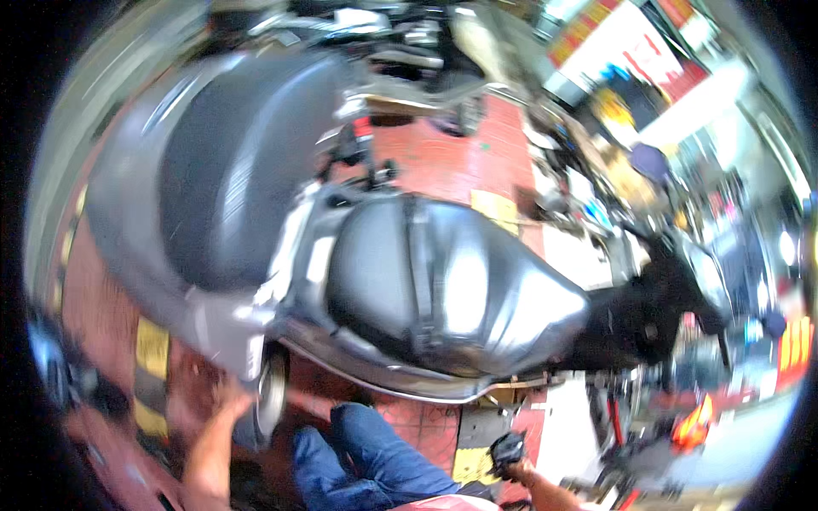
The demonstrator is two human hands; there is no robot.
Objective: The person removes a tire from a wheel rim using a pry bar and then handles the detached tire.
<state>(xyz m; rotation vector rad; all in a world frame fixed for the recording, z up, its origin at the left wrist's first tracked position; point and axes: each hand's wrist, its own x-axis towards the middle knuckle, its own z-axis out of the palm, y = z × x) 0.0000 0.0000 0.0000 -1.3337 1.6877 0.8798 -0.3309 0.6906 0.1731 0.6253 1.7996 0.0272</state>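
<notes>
A scooter with a long black seat [452, 289] stands in front of me. Behind the seat, at the left, rises a large grey and black rounded body [213, 179], blurred by motion. Below it shows part of a wheel [272, 393]. My left hand [228, 397] is beside this wheel, at its left; smear hides its fingers, and whether it touches the wheel is unclear. Low at the right, away from the scooter, my right hand [517, 470] is closed on a black object [507, 449] whose kind I cannot make out.
My legs in blue jeans [366, 460] are bent below the scooter's side. The floor has red tiles [413, 417] with yellow and black patches. Cluttered parts and tools lie along the right, with an orange item [693, 426] among them. More vehicle parts [400, 51] stand beyond.
</notes>
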